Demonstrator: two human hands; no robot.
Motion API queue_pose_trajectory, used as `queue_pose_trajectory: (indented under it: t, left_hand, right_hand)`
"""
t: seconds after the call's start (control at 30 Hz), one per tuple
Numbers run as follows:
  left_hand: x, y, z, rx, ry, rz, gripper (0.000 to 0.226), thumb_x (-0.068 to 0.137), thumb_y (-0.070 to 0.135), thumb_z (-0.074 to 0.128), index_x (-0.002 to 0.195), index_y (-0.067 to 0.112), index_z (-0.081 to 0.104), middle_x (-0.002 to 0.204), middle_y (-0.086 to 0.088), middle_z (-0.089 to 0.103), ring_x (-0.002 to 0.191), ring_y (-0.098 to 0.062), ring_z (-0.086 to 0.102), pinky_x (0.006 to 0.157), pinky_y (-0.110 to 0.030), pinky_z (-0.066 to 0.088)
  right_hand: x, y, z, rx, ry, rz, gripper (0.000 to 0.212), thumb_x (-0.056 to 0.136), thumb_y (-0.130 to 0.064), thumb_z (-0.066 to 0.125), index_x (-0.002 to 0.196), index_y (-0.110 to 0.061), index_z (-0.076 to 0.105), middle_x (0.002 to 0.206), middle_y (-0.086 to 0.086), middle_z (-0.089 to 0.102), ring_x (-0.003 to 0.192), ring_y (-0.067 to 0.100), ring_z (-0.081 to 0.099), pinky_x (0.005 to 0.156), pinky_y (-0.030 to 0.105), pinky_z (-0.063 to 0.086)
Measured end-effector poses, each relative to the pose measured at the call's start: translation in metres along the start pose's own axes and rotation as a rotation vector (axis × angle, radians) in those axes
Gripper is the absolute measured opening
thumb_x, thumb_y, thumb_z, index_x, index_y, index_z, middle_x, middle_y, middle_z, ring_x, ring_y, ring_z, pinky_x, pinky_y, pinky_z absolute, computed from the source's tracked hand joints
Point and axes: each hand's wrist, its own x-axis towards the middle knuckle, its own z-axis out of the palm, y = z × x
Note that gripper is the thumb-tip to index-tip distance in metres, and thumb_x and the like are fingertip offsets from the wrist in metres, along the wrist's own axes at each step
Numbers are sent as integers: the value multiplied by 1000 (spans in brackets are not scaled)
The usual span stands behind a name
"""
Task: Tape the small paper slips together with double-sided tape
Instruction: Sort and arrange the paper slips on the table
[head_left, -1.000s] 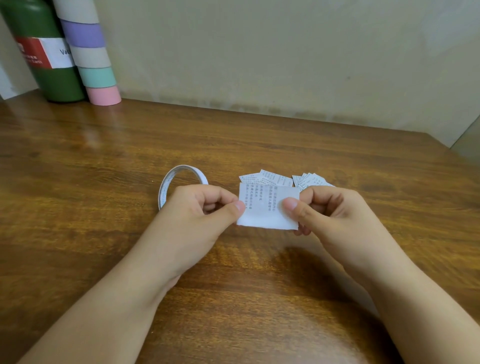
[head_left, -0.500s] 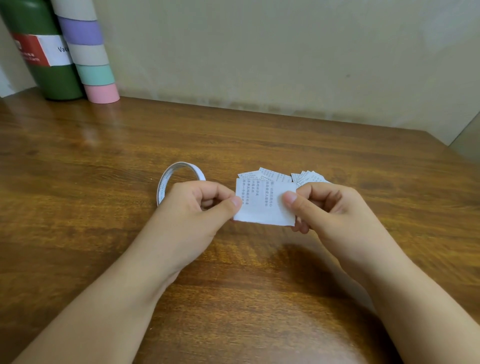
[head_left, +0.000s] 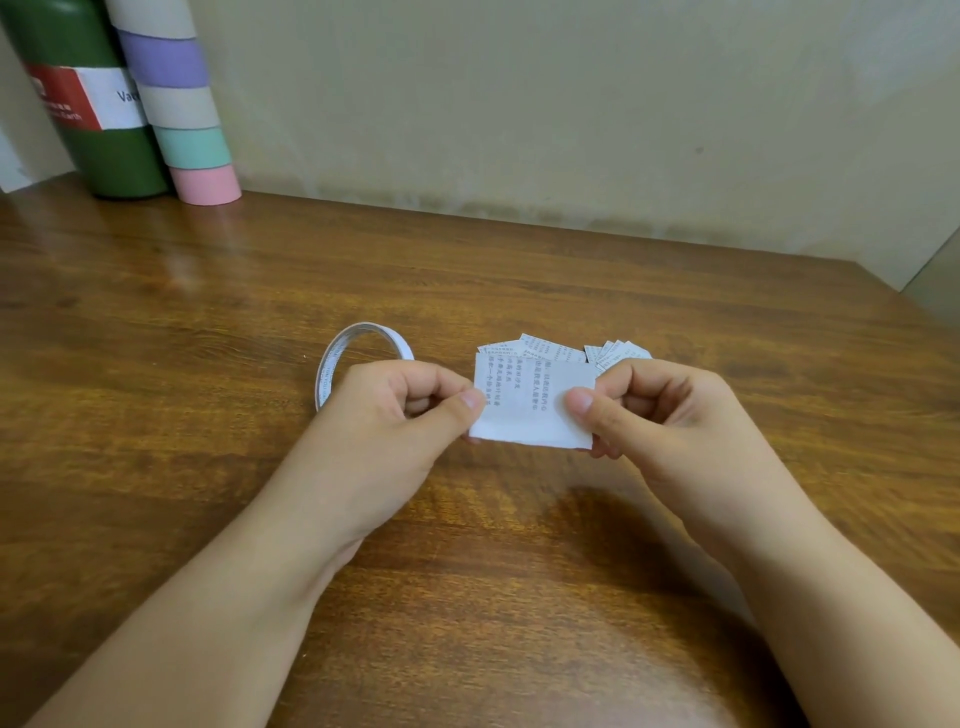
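Nearest the camera, two bare forearms reach forward over the wooden table (head_left: 519, 597), and both hands meet above its middle. The left hand (head_left: 395, 410) has its fingers curled in, with the thumb laid flat on the left edge of a paper slip (head_left: 530, 410) and the curled forefinger behind it, so the edge is pinched between them. The right hand (head_left: 670, 410) does the same on the slip's right edge, thumb tip on the front face, the other fingers folded behind and partly hidden. The slip hangs between the two thumbs, its printed face toward the camera, its lower edge just below the fingertips; whether it is lifted off the table or touching it cannot be told. Just behind the slip and the right knuckles, more slips (head_left: 561, 351) lie fanned out on the table, partly covered by the held one. Behind the left hand stands a thin roll of tape (head_left: 332, 364) on its edge, its near side hidden by the knuckles. Far back at the left corner, against the wall, stand a green bottle (head_left: 88, 135) and, touching it, a striped tube (head_left: 182, 104).
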Motion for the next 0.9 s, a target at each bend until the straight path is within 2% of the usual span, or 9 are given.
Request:
queue_pose_trajectory:
  t: [0.37, 0.47, 0.53, 0.57, 0.63, 0.7, 0.77, 0.83, 0.9]
  left_hand:
    - [1, 0, 1, -4, 12, 26, 17, 83, 9, 66, 70, 19, 71, 64, 12, 66, 60, 1, 57, 61, -9, 43]
    - [1, -1, -2, 116, 43, 103, 28, 84, 5, 64, 94, 30, 72, 87, 12, 71, 73, -13, 57, 73, -20, 49]
    - [0, 1, -2, 258, 36, 203, 44, 79, 5, 68, 107, 39, 66, 97, 16, 64, 71, -5, 45, 71, -12, 41]
    - [-1, 2, -2, 288, 24, 252, 43, 77, 6, 71, 104, 39, 67, 99, 16, 61, 73, -3, 44, 71, -9, 38]
    - [0, 1, 0, 253, 12, 284, 20, 74, 17, 74, 85, 33, 73, 96, 13, 61, 76, 1, 48, 73, -9, 36]
    - [1, -1, 1, 159, 18, 208, 4, 73, 29, 69, 74, 27, 73, 87, 6, 67, 73, -5, 52, 74, -19, 40]
    - [2, -3, 0, 46, 49, 125, 8, 78, 26, 72, 71, 23, 72, 75, -1, 70, 71, -13, 60, 76, -27, 43]
    - [2, 0, 0, -7, 64, 64, 17, 82, 16, 70, 65, 16, 69, 68, 4, 71, 74, -4, 65, 78, -26, 45]
    - [1, 3, 2, -42, 37, 14, 21, 83, 13, 67, 61, 11, 68, 69, 4, 72, 75, -2, 66, 78, -25, 44]
  right_hand:
    - [1, 1, 0, -49, 48, -11, 29, 84, -28, 66, 59, -18, 58, 49, -7, 55, 55, 13, 42, 54, 21, 32]
    - [3, 2, -2, 8, 45, 44, 36, 85, -25, 65, 51, -19, 55, 47, -7, 50, 54, 13, 41, 59, 26, 33]
    - [4, 4, -3, 100, -8, 101, 41, 84, -20, 65, 45, -19, 53, 47, -6, 47, 51, 12, 41, 57, 23, 34]
    - [5, 3, -3, 147, -50, 139, 41, 84, -19, 64, 45, -19, 53, 47, -5, 47, 50, 11, 41, 54, 21, 35]
    - [5, 3, -1, 206, -100, 213, 38, 86, -25, 60, 49, -18, 59, 49, -2, 50, 49, 10, 43, 51, 18, 38]
    - [6, 6, 1, 196, -53, 231, 38, 90, -36, 53, 60, -16, 63, 53, -1, 52, 50, 10, 44, 52, 20, 39]
    - [8, 8, 2, 182, 4, 166, 39, 90, -47, 51, 69, -16, 65, 61, -2, 55, 56, 9, 46, 57, 23, 39]
    - [7, 8, 4, 186, -26, 75, 38, 87, -53, 56, 75, -19, 67, 70, -3, 59, 65, 12, 49, 62, 26, 42]
    - [4, 7, 6, 133, -73, -9, 35, 86, -51, 61, 71, -20, 64, 67, -4, 60, 65, 11, 50, 66, 25, 42]
